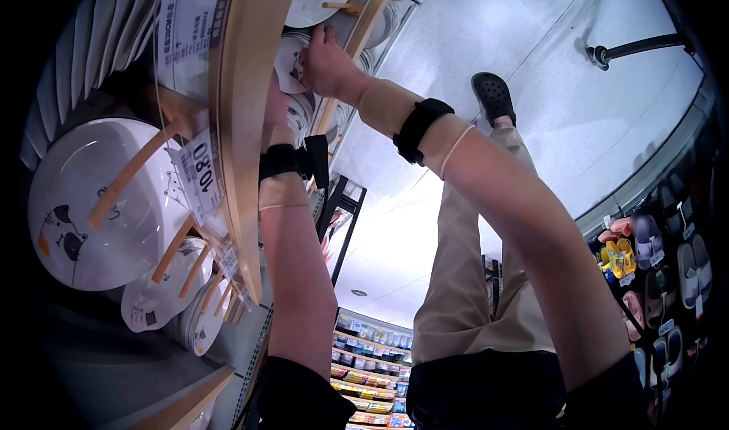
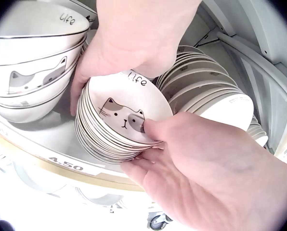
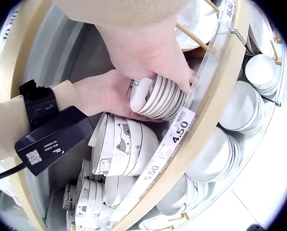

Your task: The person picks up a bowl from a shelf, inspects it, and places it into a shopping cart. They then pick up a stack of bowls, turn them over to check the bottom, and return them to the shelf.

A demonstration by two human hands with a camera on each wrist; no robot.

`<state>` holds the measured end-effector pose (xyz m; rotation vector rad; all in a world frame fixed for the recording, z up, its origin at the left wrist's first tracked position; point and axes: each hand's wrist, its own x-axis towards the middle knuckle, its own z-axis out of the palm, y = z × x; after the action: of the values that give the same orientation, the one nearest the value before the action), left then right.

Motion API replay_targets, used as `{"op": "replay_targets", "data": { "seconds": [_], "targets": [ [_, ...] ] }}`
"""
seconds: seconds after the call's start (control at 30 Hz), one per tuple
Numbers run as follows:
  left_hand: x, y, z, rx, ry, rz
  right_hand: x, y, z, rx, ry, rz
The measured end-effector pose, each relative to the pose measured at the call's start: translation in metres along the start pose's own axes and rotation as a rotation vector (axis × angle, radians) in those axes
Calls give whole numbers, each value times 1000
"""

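Standing left, left wrist view: large bowls (image 2: 35, 65), nested, "Life" lettered inside.
Left hand (image 2: 131, 43): grasping the small bowls' (image 2: 124, 110) side, beside the large bowls.
Small bowls: tilted stack between the hands, cat face inside; contact with the shelf (image 2: 52, 137) unclear.
Right hand (image 2: 208, 166): gripping the rim, thumb inside, fingers outside.
Stacked dishes (image 2: 196, 82): right of the small bowls.
5.50 label (image 3: 152, 169): right wrist view only.
Slippers (image 1: 687, 269): head view only, far right.

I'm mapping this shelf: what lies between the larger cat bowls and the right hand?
The small bowl stack and left-hand fingers, in the left wrist view.
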<state>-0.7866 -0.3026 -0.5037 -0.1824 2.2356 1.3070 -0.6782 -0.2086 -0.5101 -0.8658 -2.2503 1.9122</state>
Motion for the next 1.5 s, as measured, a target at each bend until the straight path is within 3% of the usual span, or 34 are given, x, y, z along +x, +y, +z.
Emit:
{"op": "replay_targets", "data": {
  "seconds": [0.2,0.4,0.6,0.7,0.83,1.03,1.23,1.43,1.5],
  "targets": [
    [4,-1,-4,84,32,28,4,-7,-6,-31,-16,117],
    [2,1,4,160,51,50,-4,-14,-26,-269,-45,-25],
    [0,4,6,232,74,72,-9,-16,-30,-222,-5,-75],
    [-2,7,7,279,89,67,-14,-17,-16,126,233,25],
    [3,7,7,378,49,101,-30,-27,3,281,242,195],
    [9,-7,-7,590,-143,349,-34,-44,9,587,158,334],
    [9,-14,-10,619,-221,391,-28,-39,16,569,203,296],
    [6,-19,-12,627,-233,422,-23,-32,24,343,222,325],
    [10,-20,-12,615,-206,444,-20,-28,22,261,339,195]
  ]
}}
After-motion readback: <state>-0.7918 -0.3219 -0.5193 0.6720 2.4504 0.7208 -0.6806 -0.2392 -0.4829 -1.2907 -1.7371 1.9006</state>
